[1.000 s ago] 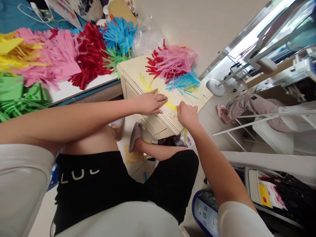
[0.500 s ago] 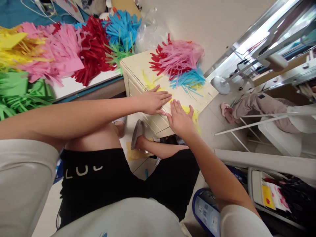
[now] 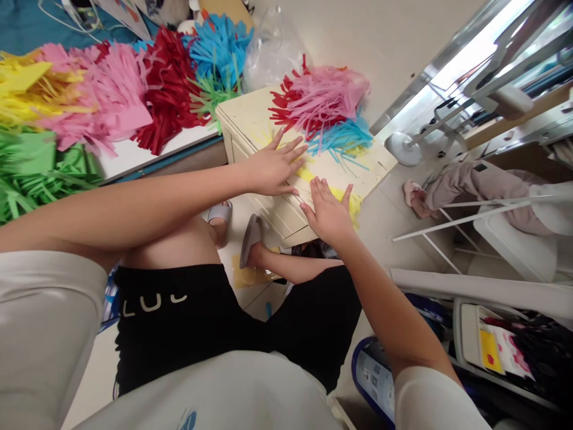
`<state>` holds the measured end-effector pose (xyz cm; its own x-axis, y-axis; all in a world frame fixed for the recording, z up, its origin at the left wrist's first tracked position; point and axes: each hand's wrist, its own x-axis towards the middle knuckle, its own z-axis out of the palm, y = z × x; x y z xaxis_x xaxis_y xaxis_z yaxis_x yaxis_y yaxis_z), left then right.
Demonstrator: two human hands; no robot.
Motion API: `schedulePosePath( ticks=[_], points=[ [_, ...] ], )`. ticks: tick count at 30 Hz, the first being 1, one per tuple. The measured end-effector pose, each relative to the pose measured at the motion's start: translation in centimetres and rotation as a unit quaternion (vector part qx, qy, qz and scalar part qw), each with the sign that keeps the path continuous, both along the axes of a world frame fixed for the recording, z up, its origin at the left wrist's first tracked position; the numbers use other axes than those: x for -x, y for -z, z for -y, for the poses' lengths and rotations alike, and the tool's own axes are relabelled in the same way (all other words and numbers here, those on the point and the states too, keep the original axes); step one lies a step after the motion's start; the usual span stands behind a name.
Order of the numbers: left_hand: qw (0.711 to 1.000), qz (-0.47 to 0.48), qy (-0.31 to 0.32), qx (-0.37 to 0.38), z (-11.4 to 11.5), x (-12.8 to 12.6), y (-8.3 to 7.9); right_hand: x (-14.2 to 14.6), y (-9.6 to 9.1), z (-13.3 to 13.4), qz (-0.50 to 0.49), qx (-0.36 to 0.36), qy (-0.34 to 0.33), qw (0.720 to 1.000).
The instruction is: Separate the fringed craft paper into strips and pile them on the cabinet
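Thin yellow fringed paper (image 3: 306,173) lies along the front of a small cream cabinet top (image 3: 246,110). Over its left part is my left hand (image 3: 274,169), palm down with fingers spread. My right hand (image 3: 330,210) rests on the right part of the yellow paper, fingers stretched out and thumb apart. Both hands hide some of the paper. Behind them on the same top lie a pink fringed bundle (image 3: 329,98), a red fringed one (image 3: 283,107) and blue fringed strips (image 3: 342,140).
On the white table (image 3: 120,160) at left are fringed bundles in yellow (image 3: 20,86), pink (image 3: 111,89), red (image 3: 168,89), blue (image 3: 221,48) and green (image 3: 31,161). A clear plastic bag (image 3: 273,57) stands behind the cabinet. Another person's legs (image 3: 474,191) show at right near a white chair (image 3: 514,245).
My left hand has shifted slightly up and left, its fingers spreading wider and a gap opening between the hands. My right hand stays nearly in place on the yellow paper.
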<state>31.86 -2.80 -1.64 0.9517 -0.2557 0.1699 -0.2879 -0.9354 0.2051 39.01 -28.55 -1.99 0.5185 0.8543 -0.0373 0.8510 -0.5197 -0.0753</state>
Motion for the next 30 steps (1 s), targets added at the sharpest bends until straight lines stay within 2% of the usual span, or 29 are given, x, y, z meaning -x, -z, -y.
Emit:
schedulePosePath(
  ticks=[5,8,12,16,23,30],
  points=[
    [0.993,0.047,0.102,0.028,0.0,-1.0,0.8,-0.4,0.5,0.7,-0.020,-0.046,-0.045,0.998],
    [0.990,0.079,0.111,0.027,0.1,-1.7,1.4,-1.2,1.2,1.1,-0.039,-0.089,-0.063,0.993],
    [0.991,0.076,0.109,0.023,0.0,-1.9,1.4,-3.1,2.0,1.5,-0.067,-0.159,-0.043,0.984],
    [0.992,0.070,0.103,0.038,-0.2,-1.7,1.2,-4.4,2.1,1.8,-0.034,-0.211,-0.039,0.976],
    [0.990,0.062,0.104,0.066,-0.6,-1.7,1.1,-4.2,1.0,1.9,0.034,-0.193,-0.053,0.979],
    [0.992,0.078,0.083,0.060,-0.5,-1.7,1.1,-4.4,0.9,1.6,0.042,-0.178,-0.047,0.982]
  ],
)
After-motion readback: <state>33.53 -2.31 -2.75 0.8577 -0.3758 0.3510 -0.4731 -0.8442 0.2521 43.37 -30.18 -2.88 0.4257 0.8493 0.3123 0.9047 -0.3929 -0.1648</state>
